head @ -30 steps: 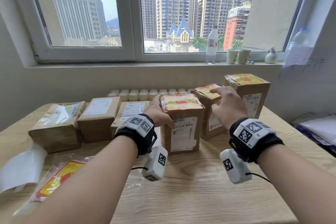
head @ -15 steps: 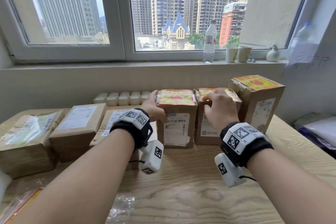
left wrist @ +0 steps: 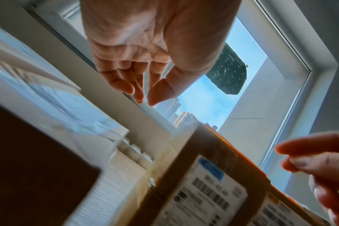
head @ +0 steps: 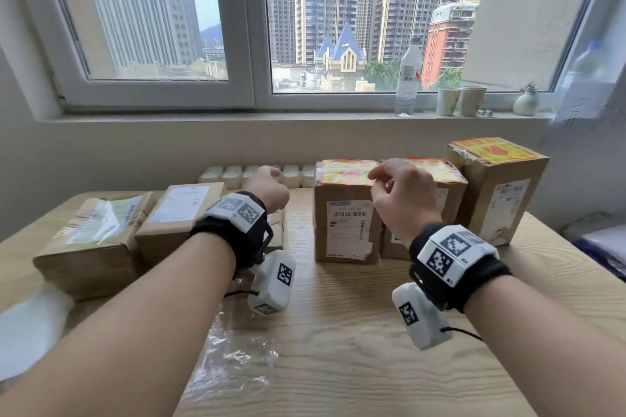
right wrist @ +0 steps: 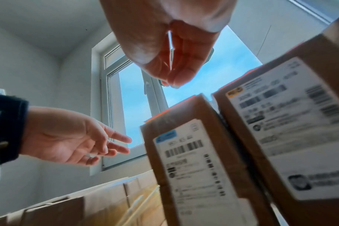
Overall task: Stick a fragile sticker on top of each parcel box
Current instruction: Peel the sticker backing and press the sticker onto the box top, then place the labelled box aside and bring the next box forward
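Three upright brown parcel boxes stand in a row at the back right of the table. The nearest one [head: 345,213] carries a yellow-and-red fragile sticker [head: 349,171] on top, as do the second box [head: 450,193] and the third box [head: 498,193]. My left hand [head: 271,176] hovers left of the nearest box with fingers loosely curled and empty, as the left wrist view confirms [left wrist: 143,97]. My right hand [head: 379,179] hangs in front of the first two boxes, fingers drawn loosely together [right wrist: 170,82], holding nothing. Flat parcels [head: 91,240] [head: 179,210] without stickers lie at the left.
Crumpled clear plastic wrap [head: 233,359] lies near the front, and white backing paper [head: 30,325] at the left edge. A row of small white bottles [head: 237,176] lines the wall. A water bottle [head: 408,78] and cups [head: 449,101] stand on the sill.
Both hands have let go of the two upright boxes they were gripping and have drawn back and up. The boxes now stand close together.
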The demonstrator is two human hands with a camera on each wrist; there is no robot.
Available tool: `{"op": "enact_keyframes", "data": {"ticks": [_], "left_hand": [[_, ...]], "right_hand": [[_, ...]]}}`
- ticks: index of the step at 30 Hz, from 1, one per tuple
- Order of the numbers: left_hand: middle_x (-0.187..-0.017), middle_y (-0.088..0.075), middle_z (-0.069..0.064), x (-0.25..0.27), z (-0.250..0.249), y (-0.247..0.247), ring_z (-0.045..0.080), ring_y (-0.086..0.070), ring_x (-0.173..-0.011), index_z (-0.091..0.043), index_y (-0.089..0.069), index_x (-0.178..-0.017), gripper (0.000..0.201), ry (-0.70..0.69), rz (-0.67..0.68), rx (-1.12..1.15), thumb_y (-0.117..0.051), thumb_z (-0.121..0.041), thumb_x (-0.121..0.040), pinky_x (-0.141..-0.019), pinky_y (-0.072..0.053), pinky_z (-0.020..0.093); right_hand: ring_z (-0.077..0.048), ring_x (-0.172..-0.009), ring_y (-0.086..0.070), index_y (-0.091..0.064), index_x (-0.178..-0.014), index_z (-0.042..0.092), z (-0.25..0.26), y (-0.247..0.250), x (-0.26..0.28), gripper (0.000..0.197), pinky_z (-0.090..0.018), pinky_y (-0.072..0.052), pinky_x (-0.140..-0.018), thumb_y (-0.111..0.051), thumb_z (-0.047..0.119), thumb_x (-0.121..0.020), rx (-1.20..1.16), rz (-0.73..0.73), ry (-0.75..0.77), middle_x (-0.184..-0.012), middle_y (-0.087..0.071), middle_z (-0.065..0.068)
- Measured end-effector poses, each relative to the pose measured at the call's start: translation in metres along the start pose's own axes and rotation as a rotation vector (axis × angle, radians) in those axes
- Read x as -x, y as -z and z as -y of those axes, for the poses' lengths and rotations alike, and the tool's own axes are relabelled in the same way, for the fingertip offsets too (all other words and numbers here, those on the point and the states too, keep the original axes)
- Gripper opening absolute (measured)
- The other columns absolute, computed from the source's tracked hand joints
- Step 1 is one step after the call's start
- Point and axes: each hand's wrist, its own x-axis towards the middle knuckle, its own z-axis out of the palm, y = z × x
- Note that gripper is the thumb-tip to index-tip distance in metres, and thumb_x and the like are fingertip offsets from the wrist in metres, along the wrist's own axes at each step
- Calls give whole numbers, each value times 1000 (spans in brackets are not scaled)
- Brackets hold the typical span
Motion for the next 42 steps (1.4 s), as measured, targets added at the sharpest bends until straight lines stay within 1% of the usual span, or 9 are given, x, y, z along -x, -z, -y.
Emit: {"op": "enact_keyframes", "data": {"ticks": [4, 9, 14, 18, 22, 26, 33, 37, 42], "left_hand": [[-127, -57, 5, 9, 29, 31, 24, -53, -118, -13, -56, -127, 50, 66, -91, -31, -52, 4, -80, -96, -45, 31], [-123, -61, 7, 20, 55, 45, 25, -55, -116, -15, -61, -121, 45, 113, -129, -24, -54, -2, -79, -101, -45, 37], [-123, -61, 6, 20, 72, 48, 24, -56, -115, -15, -62, -120, 42, 151, -136, -44, -57, -4, -80, -98, -46, 32], [-128, -58, 5, 19, 78, 44, 22, -54, -118, -18, -60, -120, 42, 151, -154, -58, -57, -3, -81, -99, -44, 31], [-128, -58, 4, 18, 84, 42, 21, -54, -118, -21, -60, -118, 43, 123, -190, -100, -63, -3, -80, -96, -44, 29], [-118, -63, 1, 23, 92, 39, 18, -58, -111, -22, -63, -114, 43, 107, -224, -105, -74, -10, -75, -92, -45, 26], [-103, -66, -4, 32, 98, 39, 15, -61, -100, -22, -63, -109, 45, 100, -236, -46, -82, -21, -68, -85, -46, 24], [-99, -63, -5, 40, 101, 41, 17, -63, -97, -20, -60, -113, 57, 142, -207, 89, -87, -17, -62, -87, -54, 32], [-102, -67, -3, 51, 107, 47, 15, -62, -98, -17, -64, -108, 51, 185, -111, 224, -85, -10, -62, -88, -49, 28]], "right_hand": [[-12, -80, -65, -72, -89, 20, 27, -19, 12, 17, -30, -55, -82, -57, 12, -86, -83, 203, -66, -87, -72, 2], [-17, -85, -69, -72, -92, 19, 50, -59, 27, 16, -38, -56, -85, -57, 24, -88, -79, 479, -164, -90, -72, 1], [-25, -83, -71, -71, -95, 3, 60, -90, 36, 37, -44, -58, -80, -57, 36, -92, -127, 622, -283, -86, -73, -12], [-23, -80, -72, -69, -99, 4, 63, -105, 40, 43, -43, -59, -78, -52, 44, -93, -148, 715, -313, -89, -73, -12], [-25, -84, -71, -65, -100, 6, 65, -113, 41, 43, -43, -60, -76, -49, 45, -95, -238, 779, -414, -98, -69, -12], [-28, -88, -66, -54, -116, 6, 65, -111, 45, 45, -44, -58, -81, -46, 46, -96, -389, 838, -554, -106, -63, -13], [-28, -96, -67, -47, -132, 11, 63, -105, 50, 51, -44, -56, -84, -48, 47, -95, -422, 838, -568, -117, -62, -12], [-27, -99, -66, -43, -136, 14, 61, -98, 56, 52, -43, -55, -86, -52, 43, -94, -475, 838, -585, -122, -61, -12], [-24, -101, -66, -43, -136, 16, 59, -92, 63, 52, -43, -54, -90, -60, 35, -91, -486, 822, -569, -120, -62, -9]]}}
